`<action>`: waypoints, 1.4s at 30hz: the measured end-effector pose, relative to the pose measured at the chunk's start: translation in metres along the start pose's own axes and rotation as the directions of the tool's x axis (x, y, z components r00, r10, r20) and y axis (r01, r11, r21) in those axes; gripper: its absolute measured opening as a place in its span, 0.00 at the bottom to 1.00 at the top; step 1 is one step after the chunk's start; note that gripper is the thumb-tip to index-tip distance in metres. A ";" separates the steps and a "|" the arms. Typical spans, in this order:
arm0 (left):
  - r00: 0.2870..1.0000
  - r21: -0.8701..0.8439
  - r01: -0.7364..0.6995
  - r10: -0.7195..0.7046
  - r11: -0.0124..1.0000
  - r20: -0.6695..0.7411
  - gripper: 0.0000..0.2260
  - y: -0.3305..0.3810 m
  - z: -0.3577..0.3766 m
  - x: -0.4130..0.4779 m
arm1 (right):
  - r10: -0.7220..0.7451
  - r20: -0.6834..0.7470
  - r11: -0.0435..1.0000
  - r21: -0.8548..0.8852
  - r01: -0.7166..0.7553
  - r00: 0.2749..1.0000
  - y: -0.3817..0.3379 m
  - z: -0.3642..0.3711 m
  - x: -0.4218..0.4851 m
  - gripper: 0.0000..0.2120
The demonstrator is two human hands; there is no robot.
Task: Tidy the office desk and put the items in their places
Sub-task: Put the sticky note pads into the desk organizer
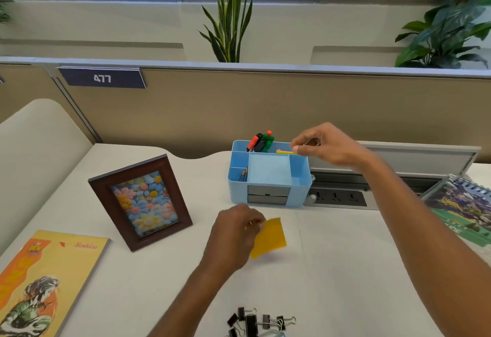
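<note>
A light blue desk organiser [269,193] stands at the back of the white desk, with markers [261,141] in its rear left compartment. My right hand [322,143] hovers over its rear right corner and pinches a thin stack of coloured sticky notes [285,152] at the rim. In front of the organiser, my left hand [233,235] pinches a yellow sticky note [271,238] just above the desk.
A wooden picture frame [140,201] stands at left, with a yellow magazine [45,283] flat at the front left. Several black binder clips [255,322] lie at the near edge. A spiral notebook [462,209] lies at right, behind a socket strip [336,198].
</note>
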State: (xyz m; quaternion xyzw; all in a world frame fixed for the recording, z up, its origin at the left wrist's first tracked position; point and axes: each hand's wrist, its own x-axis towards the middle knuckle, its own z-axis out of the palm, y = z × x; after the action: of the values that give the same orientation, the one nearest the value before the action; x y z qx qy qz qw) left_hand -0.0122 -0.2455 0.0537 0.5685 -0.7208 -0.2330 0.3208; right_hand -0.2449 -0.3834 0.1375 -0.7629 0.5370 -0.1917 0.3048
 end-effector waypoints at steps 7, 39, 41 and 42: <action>0.992 -0.326 -0.046 0.005 0.944 -0.125 0.04 0.044 -0.025 0.085 | -0.016 0.111 0.961 0.276 -0.016 0.994 -0.006 -0.004 -0.042 0.10; 0.999 0.242 -0.032 0.023 0.970 0.040 0.15 -0.076 0.068 -0.076 | -0.097 -0.161 0.848 -0.529 -0.003 0.982 0.044 0.019 0.061 0.07; 0.999 0.245 -0.034 0.024 0.969 0.046 0.15 -0.078 0.069 -0.077 | -0.063 -0.128 0.833 -0.553 -0.019 0.990 0.046 0.024 0.063 0.07; 0.998 0.246 -0.039 0.026 0.969 0.053 0.15 -0.079 0.069 -0.078 | -0.045 -0.108 0.826 -0.564 -0.023 0.993 0.047 0.026 0.064 0.07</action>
State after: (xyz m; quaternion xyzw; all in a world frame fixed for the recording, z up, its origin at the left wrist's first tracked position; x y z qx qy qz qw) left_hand 0.0019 -0.1912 -0.0647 0.5861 -0.7611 -0.1504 0.2336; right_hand -0.2391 -0.4474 0.0844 -0.8094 0.5820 -0.0706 0.0331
